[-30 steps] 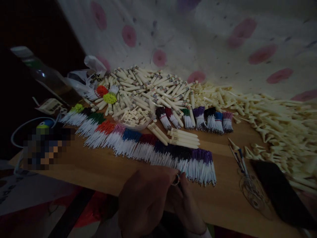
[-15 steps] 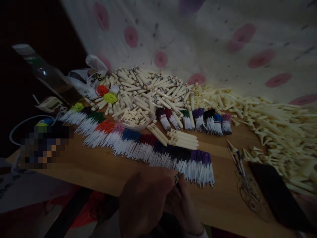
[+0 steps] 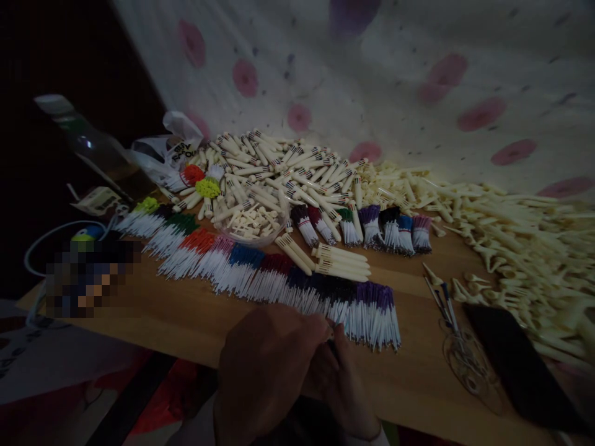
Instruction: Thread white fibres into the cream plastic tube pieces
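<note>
Near the front edge of the table, my left hand [image 3: 264, 365] is closed, its fingertips pinched around a small thing mostly hidden between the hands. My right hand [image 3: 346, 384] touches it from the right, thumb up and fingers curled at the same small dark thing. Just beyond them lies a row of thin white refills [image 3: 376, 316] with coloured ends, sorted by colour. Behind that row, several cream pen barrels [image 3: 341, 263] lie side by side, left of centre of the loose cream parts. A clear round bowl [image 3: 253, 220] holds small cream pieces.
Finished-looking pens [image 3: 279, 161] pile up at the back, with cream parts [image 3: 534, 248] heaped at right. Tied refill bundles [image 3: 372, 228] stand before them. A dark flat object [image 3: 515, 365] and looped string [image 3: 465, 365] lie right. A bottle [image 3: 97, 148] leans at left.
The camera view has shifted slightly. My left hand has moved a little left and up in the picture; both hands stay together around the small thing.
</note>
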Available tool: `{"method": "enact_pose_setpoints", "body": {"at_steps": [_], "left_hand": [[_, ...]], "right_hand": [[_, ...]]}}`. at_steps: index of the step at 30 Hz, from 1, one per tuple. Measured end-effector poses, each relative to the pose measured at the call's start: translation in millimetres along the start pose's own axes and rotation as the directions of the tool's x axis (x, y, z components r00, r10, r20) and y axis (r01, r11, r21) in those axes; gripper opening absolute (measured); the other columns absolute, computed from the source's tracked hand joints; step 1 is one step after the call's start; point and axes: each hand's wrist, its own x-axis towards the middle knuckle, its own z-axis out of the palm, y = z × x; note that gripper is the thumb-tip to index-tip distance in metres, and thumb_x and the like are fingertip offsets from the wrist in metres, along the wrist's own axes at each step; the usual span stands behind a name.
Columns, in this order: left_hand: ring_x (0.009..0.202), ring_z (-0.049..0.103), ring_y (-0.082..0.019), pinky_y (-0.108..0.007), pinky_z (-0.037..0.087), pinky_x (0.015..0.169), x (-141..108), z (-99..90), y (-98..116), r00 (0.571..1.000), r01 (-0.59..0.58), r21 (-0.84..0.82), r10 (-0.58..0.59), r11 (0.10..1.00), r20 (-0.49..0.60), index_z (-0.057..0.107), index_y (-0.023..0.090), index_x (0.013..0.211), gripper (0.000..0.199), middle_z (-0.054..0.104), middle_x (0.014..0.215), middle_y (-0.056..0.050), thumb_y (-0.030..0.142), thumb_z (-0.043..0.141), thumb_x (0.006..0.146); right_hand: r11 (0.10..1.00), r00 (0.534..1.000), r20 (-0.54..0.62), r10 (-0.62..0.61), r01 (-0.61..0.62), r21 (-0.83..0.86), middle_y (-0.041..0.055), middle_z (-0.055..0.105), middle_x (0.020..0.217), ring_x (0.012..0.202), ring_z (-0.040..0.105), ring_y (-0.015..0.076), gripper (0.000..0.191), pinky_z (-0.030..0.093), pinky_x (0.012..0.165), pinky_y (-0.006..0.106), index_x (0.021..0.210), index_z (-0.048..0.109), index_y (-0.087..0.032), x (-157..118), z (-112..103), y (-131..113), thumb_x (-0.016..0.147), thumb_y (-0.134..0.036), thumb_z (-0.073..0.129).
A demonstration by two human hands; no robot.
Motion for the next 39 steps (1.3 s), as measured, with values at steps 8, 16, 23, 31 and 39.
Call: {"method": "enact_pose_setpoints", "body": {"at_steps": [8,16,23,31,39], "left_hand": [[0.065,0.073,-0.015,-0.025,0.056,0.062,7,0.2,1,0.997,-0.065,0.001,0.065,0.998,-0.051,0.062,0.029,0.102,0.008,0.075,0.074,0.007,0.025,0.065,0.096],[0.060,0.071,-0.014,-0.024,0.056,0.057,8,0.5,2,0.996,-0.081,0.025,0.082,0.996,-0.025,0.064,0.028,0.094,0.006,0.074,0.070,0.006,0.030,0.062,0.099],[0.065,0.075,-0.013,-0.023,0.059,0.061,9,2.2,2,0.990,-0.137,0.053,0.138,0.989,0.000,0.064,0.026,0.098,0.011,0.077,0.075,0.004,0.034,0.057,0.102],[0.093,0.078,-0.022,-0.032,0.066,0.083,-25,26.0,-13,0.965,0.261,-0.361,-0.232,0.895,0.122,0.060,0.027,0.130,0.059,0.078,0.108,-0.007,0.048,0.083,0.080],[0.092,0.076,-0.020,-0.028,0.063,0.083,-24,32.9,-13,0.933,0.345,-0.455,-0.248,0.821,0.260,0.074,0.026,0.104,0.013,0.079,0.098,-0.004,0.022,0.065,0.095]], "right_hand": [[1.000,1.000,0.024,-0.015,0.015,-0.004,-0.0096,0.038,0.048,0.043,0.036,0.0102,0.052,0.030,0.041,0.023,0.088,0.065,-0.026,-4,5,-3,0.071,-0.073,0.079],[0.998,0.998,0.020,-0.053,0.053,0.016,-0.0104,0.035,0.049,0.043,0.032,0.0093,0.053,0.033,0.042,0.022,0.082,0.063,-0.025,0,3,2,0.070,-0.073,0.080],[0.998,0.998,0.013,-0.069,0.068,0.016,-0.0077,0.044,0.050,0.045,0.039,0.0110,0.050,0.034,0.043,0.023,0.084,0.066,-0.026,1,1,4,0.071,-0.073,0.079],[0.997,0.998,0.006,-0.069,0.069,0.023,-0.0086,0.044,0.050,0.043,0.037,0.0084,0.051,0.030,0.039,0.018,0.086,0.068,-0.025,4,0,4,0.070,-0.072,0.080],[1.000,1.000,0.021,-0.022,0.022,0.007,-0.0076,0.050,0.057,0.041,0.037,0.0074,0.054,0.032,0.037,0.018,0.100,0.069,-0.026,-8,-8,5,0.074,-0.073,0.076]]}}
